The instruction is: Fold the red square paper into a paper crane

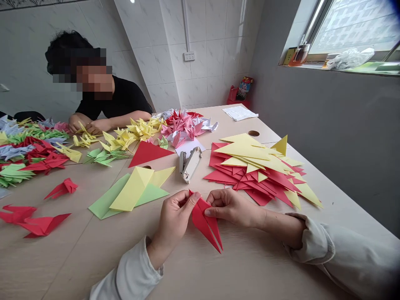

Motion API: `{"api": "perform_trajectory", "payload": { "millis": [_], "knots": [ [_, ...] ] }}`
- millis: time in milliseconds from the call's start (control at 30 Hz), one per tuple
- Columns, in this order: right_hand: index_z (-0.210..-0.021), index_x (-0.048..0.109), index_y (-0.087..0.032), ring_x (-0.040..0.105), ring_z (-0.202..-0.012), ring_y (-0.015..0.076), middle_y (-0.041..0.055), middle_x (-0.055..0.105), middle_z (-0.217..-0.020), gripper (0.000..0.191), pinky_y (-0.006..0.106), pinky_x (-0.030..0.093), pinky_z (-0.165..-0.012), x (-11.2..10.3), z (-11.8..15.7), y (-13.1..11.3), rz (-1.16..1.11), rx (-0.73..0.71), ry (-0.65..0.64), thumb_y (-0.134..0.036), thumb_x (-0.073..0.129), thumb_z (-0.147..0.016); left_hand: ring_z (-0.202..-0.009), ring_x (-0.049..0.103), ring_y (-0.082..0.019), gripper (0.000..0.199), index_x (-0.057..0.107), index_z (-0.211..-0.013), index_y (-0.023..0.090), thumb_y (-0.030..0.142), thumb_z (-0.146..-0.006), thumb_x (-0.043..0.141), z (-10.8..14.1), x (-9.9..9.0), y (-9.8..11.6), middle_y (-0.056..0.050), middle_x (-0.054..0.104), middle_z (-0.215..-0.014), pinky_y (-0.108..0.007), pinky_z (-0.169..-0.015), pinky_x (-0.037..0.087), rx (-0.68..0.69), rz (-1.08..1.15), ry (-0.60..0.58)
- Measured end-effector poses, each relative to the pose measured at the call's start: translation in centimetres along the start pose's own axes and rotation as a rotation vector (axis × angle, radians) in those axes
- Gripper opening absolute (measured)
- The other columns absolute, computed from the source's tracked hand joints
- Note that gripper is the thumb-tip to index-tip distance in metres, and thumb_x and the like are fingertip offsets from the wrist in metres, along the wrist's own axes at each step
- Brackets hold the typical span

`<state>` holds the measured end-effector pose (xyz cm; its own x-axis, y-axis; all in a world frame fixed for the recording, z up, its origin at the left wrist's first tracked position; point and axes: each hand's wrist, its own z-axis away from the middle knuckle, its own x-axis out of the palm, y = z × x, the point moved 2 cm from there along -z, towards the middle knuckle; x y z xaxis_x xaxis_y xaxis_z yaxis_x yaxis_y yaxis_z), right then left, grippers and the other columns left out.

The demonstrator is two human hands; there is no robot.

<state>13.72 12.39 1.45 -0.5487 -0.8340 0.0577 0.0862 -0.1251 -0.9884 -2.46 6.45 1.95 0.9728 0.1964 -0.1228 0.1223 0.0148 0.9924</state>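
Between my two hands is a folded piece of red origami paper (204,223), its split double point aimed down toward me. My left hand (176,221) pinches its upper left corner between thumb and fingers. On the right edge, my right hand (233,207) grips it, thumb flat on the front. Just beyond stands a stapler (190,164). To the right lies a pile of folded yellow paper (250,152) over folded red paper (228,173). Left of the stapler are green paper (109,198), a folded yellow sheet (133,187) and a red triangle (150,154).
Finished red cranes (43,223) lie at the left front. Heaps of coloured paper cranes (184,125) spread across the far side. A person in black (125,98) sits opposite, hands at yellow cranes. A printed sheet (240,113) rests near the table's far corner.
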Motion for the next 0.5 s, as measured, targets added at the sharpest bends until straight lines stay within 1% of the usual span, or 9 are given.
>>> {"api": "perform_trajectory", "payload": {
  "millis": [133,267,367,433,500],
  "knots": [
    [-0.08,0.055,-0.014,0.05,-0.062,0.0096,0.0019,0.063,-0.075,0.021,0.02,0.033,-0.053,0.13,-0.01,-0.13,0.02,0.02,0.023,-0.03,0.068,-0.079,-0.062,0.049,-0.013,0.033,0.056,-0.062,0.017,0.042,-0.082,0.063,-0.12,-0.09,-0.08,0.004,0.049,-0.059,-0.021,-0.057,0.04,-0.002,0.036,0.005],
    [-0.078,0.054,-0.015,0.052,-0.064,0.0105,0.0017,0.063,-0.075,0.021,0.02,0.034,-0.054,0.28,0.04,-0.41,0.026,0.028,0.037,-0.029,0.069,-0.078,-0.067,0.054,-0.014,0.029,0.066,-0.074,0.017,0.042,-0.086,0.059,-0.23,-0.16,0.04,0.002,0.058,-0.065,-0.022,-0.063,0.043,0.019,0.022,0.027],
    [-0.078,0.054,-0.015,0.052,-0.064,0.0107,0.0016,0.064,-0.076,0.021,0.021,0.035,-0.055,0.36,0.1,-0.59,0.032,0.033,0.041,-0.03,0.069,-0.077,-0.071,0.057,-0.015,0.03,0.069,-0.08,0.017,0.043,-0.088,0.057,-0.35,-0.35,-0.01,0.0,0.065,-0.07,-0.024,-0.07,0.045,0.04,0.027,0.051],
    [-0.077,0.054,-0.015,0.052,-0.063,0.0105,0.0009,0.063,-0.075,0.022,0.021,0.034,-0.054,0.39,0.13,-0.65,0.052,0.033,0.048,-0.032,0.069,-0.078,-0.074,0.058,-0.015,0.029,0.07,-0.081,0.016,0.043,-0.087,0.058,-0.5,-0.64,-0.14,-0.001,0.067,-0.073,-0.025,-0.073,0.045,0.042,0.063,0.09],
    [-0.076,0.054,-0.015,0.051,-0.063,0.0102,0.0003,0.062,-0.074,0.023,0.021,0.033,-0.054,0.38,0.13,-0.65,0.063,0.03,0.051,-0.033,0.068,-0.078,-0.076,0.059,-0.015,0.029,0.071,-0.083,0.017,0.043,-0.086,0.059,-0.68,-1.01,-0.21,-0.002,0.069,-0.077,-0.025,-0.074,0.046,0.055,0.115,0.16]
  ]
}}
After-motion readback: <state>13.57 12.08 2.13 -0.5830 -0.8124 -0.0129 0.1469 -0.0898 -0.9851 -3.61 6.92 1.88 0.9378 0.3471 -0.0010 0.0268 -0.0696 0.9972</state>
